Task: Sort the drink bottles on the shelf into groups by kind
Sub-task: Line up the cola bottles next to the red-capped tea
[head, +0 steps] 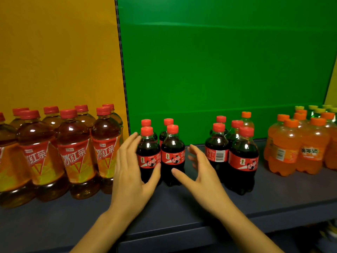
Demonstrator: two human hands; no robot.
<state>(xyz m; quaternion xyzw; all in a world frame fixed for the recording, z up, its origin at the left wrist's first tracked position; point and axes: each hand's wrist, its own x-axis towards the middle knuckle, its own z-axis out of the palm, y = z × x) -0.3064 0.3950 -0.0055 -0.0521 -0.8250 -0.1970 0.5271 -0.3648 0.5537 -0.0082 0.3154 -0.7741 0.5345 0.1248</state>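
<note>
While left hand (131, 170), right hand (202, 170) bracket colas (172, 156), teas (74, 156) (crowded) — alongside.

Mustard back panel (54, 52), green back panel (218, 61), slotted upright (121, 61) between, dark, perhaps blue-grey, shelf board (182, 209).

cola bottles (160, 152) between tea bottles (73, 152), orange sodas (299, 147)

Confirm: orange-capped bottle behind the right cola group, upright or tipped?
Upright. The orange-capped bottle stands with its cap on top, behind the right cola group; its base is hidden.
</note>
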